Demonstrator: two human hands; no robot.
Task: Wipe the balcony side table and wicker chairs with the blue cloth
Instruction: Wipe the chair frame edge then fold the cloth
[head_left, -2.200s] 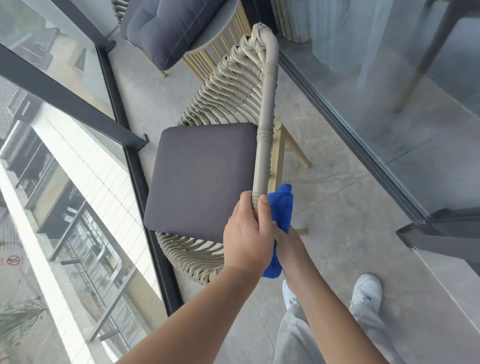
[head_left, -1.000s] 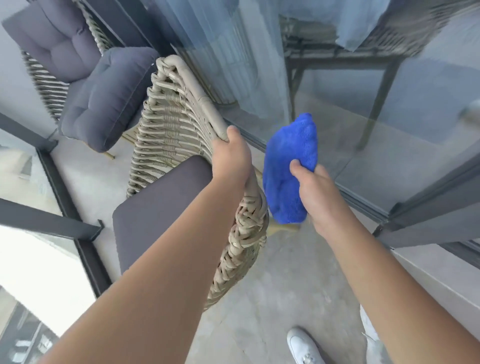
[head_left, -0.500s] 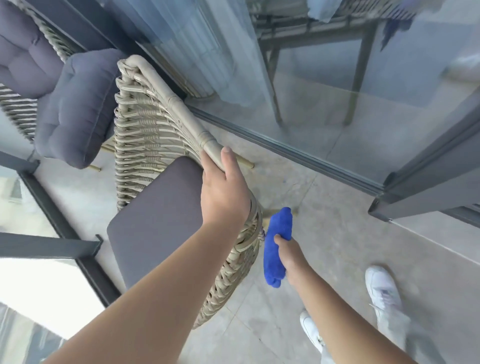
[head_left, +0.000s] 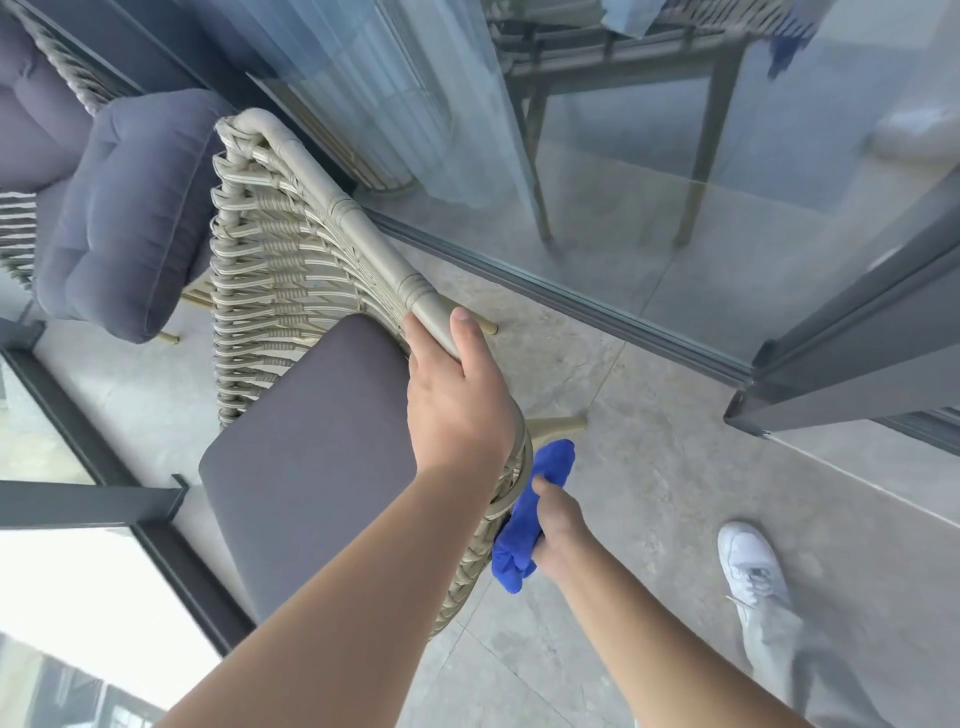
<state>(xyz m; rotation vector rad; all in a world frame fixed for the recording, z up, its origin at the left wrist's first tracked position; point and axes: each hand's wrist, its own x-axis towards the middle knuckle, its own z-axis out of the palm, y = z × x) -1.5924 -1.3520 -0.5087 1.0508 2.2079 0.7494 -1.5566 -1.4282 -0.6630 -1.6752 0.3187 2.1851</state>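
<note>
A beige wicker chair (head_left: 280, 249) with a dark grey seat pad (head_left: 311, 457) stands tilted in front of me. My left hand (head_left: 457, 400) grips its top rail, thumb over the tube. Just below and to the right, my right hand (head_left: 558, 525) holds the bunched blue cloth (head_left: 524, 519) against the outer side of the chair's woven back. A second wicker chair (head_left: 15, 228) with a thick blue-grey cushion (head_left: 124, 208) sits at the upper left. The side table is mostly hidden behind the chair.
A glass balustrade with a dark frame (head_left: 78, 499) runs along the left. Sliding glass doors on a dark track (head_left: 571, 301) run along the right, with an open door frame (head_left: 852, 364) jutting out. My white shoe (head_left: 753, 566) stands on the grey tiled floor (head_left: 649, 467).
A second ago my right hand held the cloth up beside the rail; it has dropped down to the chair's outer back. My left hand has kept its grip on the rail.
</note>
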